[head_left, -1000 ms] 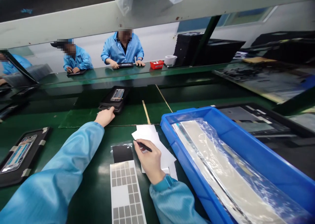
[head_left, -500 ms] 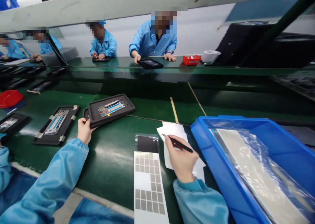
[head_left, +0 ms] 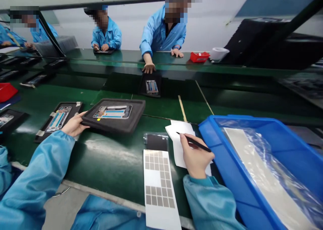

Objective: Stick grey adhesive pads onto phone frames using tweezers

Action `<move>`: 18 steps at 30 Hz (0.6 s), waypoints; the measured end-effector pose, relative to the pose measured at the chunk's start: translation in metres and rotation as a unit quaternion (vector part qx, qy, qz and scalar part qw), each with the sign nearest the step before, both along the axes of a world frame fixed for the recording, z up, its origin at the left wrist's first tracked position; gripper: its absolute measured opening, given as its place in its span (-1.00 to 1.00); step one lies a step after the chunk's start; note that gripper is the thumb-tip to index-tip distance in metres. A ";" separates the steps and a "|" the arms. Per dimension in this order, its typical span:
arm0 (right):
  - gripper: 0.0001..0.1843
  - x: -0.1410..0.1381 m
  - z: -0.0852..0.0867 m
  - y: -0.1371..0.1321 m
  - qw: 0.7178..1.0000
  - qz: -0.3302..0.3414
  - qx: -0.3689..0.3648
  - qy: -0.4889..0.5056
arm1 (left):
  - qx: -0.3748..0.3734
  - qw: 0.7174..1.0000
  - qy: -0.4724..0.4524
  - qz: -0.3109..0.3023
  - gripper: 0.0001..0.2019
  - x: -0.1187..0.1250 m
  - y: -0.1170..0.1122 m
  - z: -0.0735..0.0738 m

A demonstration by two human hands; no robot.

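Bright, even light — glare on the green workbench (head_left: 111, 152), edges warped.

A black foam tray (head_left: 113, 127) is caught at its edge by the left hand (head_left: 74, 125), with a phone frame (head_left: 112, 112) seated inside, while a black pen (head_left: 196, 144) is gripped in the right hand (head_left: 195, 157) over loose white paper sheets (head_left: 177, 139)! On the green workbench (head_left: 113, 159), a sheet of grey square patches (head_left: 158, 186) is laid out, and a blue plastic bin (head_left: 227, 156) is pressed in just beside the right hand.
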State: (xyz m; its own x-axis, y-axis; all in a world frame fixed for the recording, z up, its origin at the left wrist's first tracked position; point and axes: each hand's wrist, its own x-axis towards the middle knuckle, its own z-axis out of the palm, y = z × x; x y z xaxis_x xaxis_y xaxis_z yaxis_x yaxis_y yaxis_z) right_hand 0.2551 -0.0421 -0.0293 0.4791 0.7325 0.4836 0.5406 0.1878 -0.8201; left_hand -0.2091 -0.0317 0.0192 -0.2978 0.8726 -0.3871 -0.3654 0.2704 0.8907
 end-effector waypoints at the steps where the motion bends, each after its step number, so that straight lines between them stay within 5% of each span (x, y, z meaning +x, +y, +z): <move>1: -0.68 0.000 -0.001 0.000 1.000 0.003 0.003 0.002 | -0.010 0.999 0.014 -0.050 -0.58 -0.002 0.000 0.001; 7: -0.76 -0.004 -0.001 -0.001 1.000 0.021 0.017 0.002 | -0.066 0.935 0.113 -0.330 -0.36 0.011 0.017 0.002; 12: -0.84 -0.008 0.011 -0.017 0.994 0.091 -0.011 0.065 | -0.073 0.842 0.231 -0.482 -0.36 0.036 0.048 0.025; 16: -0.91 -0.009 0.028 -0.053 0.971 0.208 -0.095 0.067 | 0.085 0.664 0.567 -0.481 -0.59 0.079 0.049 0.046; 18: -0.91 -0.007 0.031 -0.074 0.951 0.269 -0.141 0.056 | 0.137 0.642 0.602 -0.454 -0.62 0.118 0.029 0.048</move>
